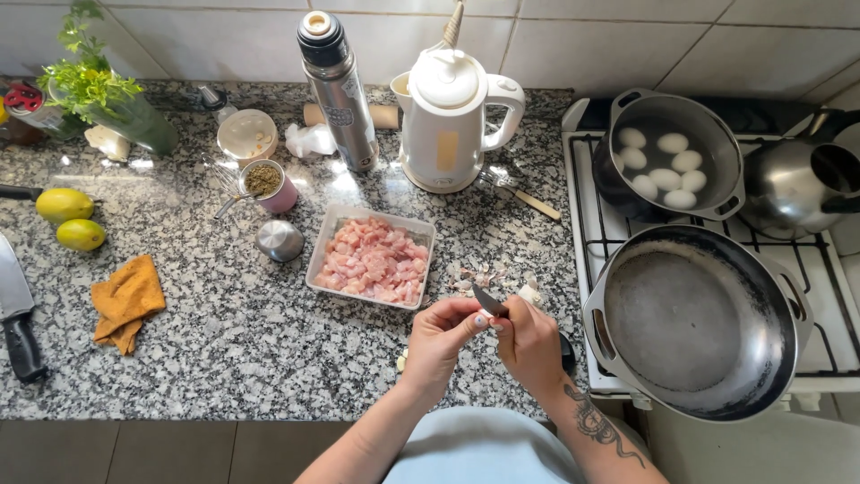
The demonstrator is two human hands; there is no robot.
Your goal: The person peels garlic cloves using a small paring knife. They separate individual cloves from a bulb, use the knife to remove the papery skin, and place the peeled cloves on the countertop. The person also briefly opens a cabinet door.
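Observation:
My left hand point(443, 336) and my right hand point(528, 345) meet over the granite counter's front edge. The right hand grips a small dark-bladed knife point(489, 300), blade pointing up and left. My left fingertips pinch a small pale piece, seemingly a garlic clove, against the blade. Garlic skins and cloves point(488, 276) lie scattered just beyond my hands. A white tray of diced raw meat point(372, 260) sits to the upper left of my hands.
A wide empty pan point(694, 323) and a pot of eggs in water point(667, 161) stand on the stove, a kettle point(797, 184) at far right. White electric kettle point(452, 121), steel thermos point(339, 90), herb cup point(266, 184), lemons point(72, 220), orange cloth point(127, 300), big knife point(16, 314).

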